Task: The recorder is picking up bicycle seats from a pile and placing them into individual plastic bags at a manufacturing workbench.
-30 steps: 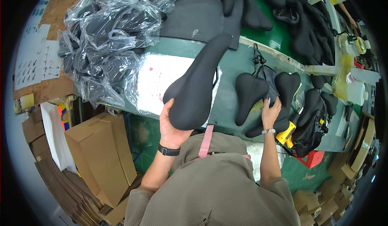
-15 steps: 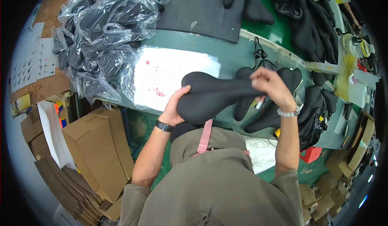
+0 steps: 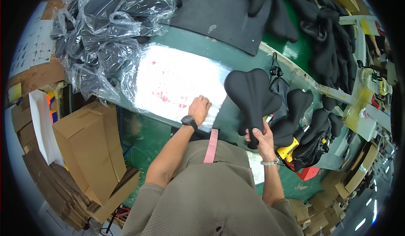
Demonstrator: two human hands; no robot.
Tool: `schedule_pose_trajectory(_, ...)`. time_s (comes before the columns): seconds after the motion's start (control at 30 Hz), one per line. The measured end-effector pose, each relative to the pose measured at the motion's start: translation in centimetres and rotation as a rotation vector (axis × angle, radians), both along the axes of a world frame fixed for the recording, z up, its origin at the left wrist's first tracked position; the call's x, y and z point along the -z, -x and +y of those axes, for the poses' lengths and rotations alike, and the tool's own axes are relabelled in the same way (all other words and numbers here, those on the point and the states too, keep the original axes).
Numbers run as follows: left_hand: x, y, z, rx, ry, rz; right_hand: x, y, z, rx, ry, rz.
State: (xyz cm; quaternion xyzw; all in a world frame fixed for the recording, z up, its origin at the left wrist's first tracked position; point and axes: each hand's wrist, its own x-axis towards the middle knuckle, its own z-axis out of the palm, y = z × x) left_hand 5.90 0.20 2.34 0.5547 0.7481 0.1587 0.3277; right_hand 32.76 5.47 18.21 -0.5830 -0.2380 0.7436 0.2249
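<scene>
My right hand (image 3: 262, 142) grips a black bicycle saddle (image 3: 252, 90) by its narrow nose, with the wide end pointing away from me. To its left, my left hand (image 3: 200, 110) rests on the near right part of a stack of clear plastic bags (image 3: 177, 75) with red print. The fingers there are slightly bent, and no bag is lifted. More black saddles (image 3: 298, 105) lie just right of the held one, partly behind it. Beside my right hand is a yellow tool (image 3: 287, 150), its kind unclear.
Plastic-wrapped saddles (image 3: 114, 29) pile up at the far left of the green table (image 3: 168, 37). A black mat (image 3: 219, 14) and more saddles (image 3: 333, 46) lie along the back. Cardboard boxes (image 3: 88, 147) stand left of me; a red container (image 3: 307, 173) is low on the right.
My left hand has let go of the saddle and moved onto the plastic bags. My right hand has swung the saddle right, nose toward me, and now grips it by the nose.
</scene>
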Motion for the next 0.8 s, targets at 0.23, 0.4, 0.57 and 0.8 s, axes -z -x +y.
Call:
schedule_pose_trajectory(0.23,0.0,3.4,-0.1,-0.085,0.141,-0.39,0.1,2.2,0.1,-0.001,-0.067,0.078)
schedule_pose_trajectory(0.4,0.1,4.1,0.8,-0.256,0.42,-0.824,1.1,3.8,-1.6,-0.252,-0.443,-0.238)
schedule_pose_trajectory(0.57,1.3,5.0,-0.5,-0.77,0.332,-1.068,3.4,6.2,-3.3,-0.622,-0.679,-0.596)
schedule_pose_trajectory(0.8,-2.6,6.6,-0.8,-1.032,-0.002,-1.151,2.2,8.0,-3.1,-0.598,-0.81,-0.577)
